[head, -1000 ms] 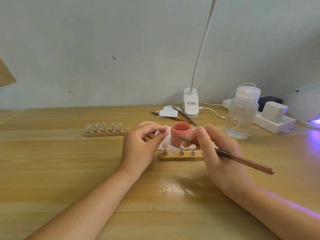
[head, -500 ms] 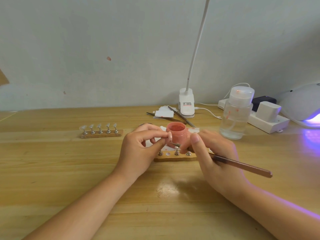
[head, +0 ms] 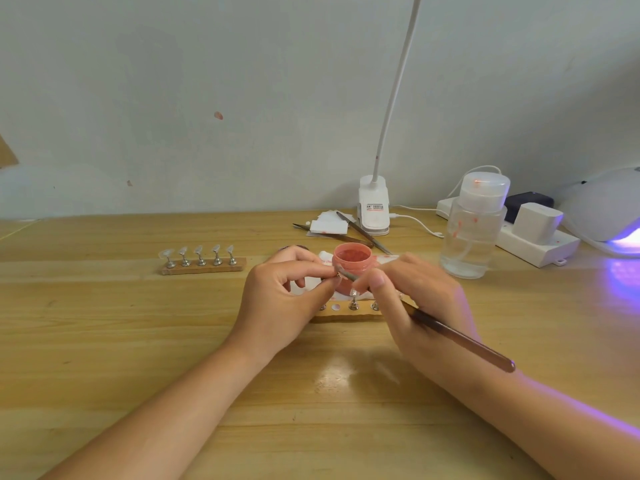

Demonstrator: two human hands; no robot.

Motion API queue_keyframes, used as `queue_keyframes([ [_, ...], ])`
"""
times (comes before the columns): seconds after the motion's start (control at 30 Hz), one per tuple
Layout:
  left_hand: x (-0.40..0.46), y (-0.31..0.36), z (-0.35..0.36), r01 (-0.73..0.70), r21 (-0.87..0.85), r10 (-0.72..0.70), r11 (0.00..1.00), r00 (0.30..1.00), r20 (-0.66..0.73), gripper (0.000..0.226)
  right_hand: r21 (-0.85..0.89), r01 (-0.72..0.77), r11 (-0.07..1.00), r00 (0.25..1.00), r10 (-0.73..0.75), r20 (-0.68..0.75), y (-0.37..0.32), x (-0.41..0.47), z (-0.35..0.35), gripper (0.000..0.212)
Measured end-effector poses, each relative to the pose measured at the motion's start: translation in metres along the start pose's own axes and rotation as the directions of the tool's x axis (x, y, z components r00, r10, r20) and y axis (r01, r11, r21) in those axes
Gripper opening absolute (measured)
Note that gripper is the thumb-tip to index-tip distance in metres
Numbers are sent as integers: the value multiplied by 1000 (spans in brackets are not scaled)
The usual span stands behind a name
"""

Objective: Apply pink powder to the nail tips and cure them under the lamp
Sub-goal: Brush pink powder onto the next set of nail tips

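— What are your fingers doing right now?

— Your left hand (head: 280, 299) has its thumb and forefinger pinched together on a small nail tip (head: 335, 274), held up in front of the pink powder jar (head: 352, 263); the other fingers curl loosely behind. Your right hand (head: 419, 299) grips a long brown brush (head: 450, 332) like a pen, its thin end reaching across to touch the tip you are pinching, its thick end pointing back over your right wrist.

— And where does the powder sit?

— The jar stands open, just behind your fingertips, on a white wipe (head: 323, 258) stained pink. Just in front of it, partly under your hands, lies a wooden stand (head: 346, 315) with small metal pegs; one peg hole shows bare, and I cannot tell how many pegs carry tips.

— What else is around you?

— To your left, well apart from the hands, a second wooden stand (head: 202, 263) holds five clear tips in a row. Behind the jar lie white pads (head: 329, 226) and two more thin tools (head: 363, 233), beside the clip base of a white desk lamp (head: 373, 209). To your right stands a clear pump bottle (head: 474, 230), then a white power strip (head: 540, 245) with plugs in it, and at the far right edge the white curing lamp (head: 609, 209) glows purple onto the wooden table (head: 104, 341).
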State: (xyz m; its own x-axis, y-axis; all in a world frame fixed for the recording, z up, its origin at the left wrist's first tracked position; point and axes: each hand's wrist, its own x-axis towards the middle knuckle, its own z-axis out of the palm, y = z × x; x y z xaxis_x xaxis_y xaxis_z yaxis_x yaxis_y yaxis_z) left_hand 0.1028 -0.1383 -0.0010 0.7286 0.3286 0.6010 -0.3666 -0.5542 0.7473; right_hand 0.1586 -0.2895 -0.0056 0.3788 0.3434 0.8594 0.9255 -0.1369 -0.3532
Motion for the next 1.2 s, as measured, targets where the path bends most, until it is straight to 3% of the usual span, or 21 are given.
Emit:
queue_keyframes([
  [0.13,0,1,1,-3,-1,3,1000,1000,6,32,30,18,999,999,-17,-36,2,0,-3,44],
  [0.3,0,1,-1,14,-11,-14,1000,1000,5,31,-2,31,1000,999,-31,-9,2,-1,-1,35],
  [0.57,1,-1,-1,9,-6,-8,1000,1000,21,30,-8,10,1000,1000,-10,-12,2,-1,-2,43],
  [0.67,1,-1,-1,-2,-25,3,1000,1000,18,23,73,-54,996,998,55,-15,2,-2,-5,54],
  [0.77,1,0,-1,-17,-61,17,998,1000,1,5,195,-140,971,988,150,-39,-1,-3,-7,47],
  [0.97,3,-5,-2,-2,-49,1,999,1000,-31,29,225,-215,950,974,225,-19,-7,-2,-5,43],
  [1.2,2,-5,-2,1,-67,-3,998,1000,-24,34,181,-179,967,983,169,67,-8,-4,-2,45],
])
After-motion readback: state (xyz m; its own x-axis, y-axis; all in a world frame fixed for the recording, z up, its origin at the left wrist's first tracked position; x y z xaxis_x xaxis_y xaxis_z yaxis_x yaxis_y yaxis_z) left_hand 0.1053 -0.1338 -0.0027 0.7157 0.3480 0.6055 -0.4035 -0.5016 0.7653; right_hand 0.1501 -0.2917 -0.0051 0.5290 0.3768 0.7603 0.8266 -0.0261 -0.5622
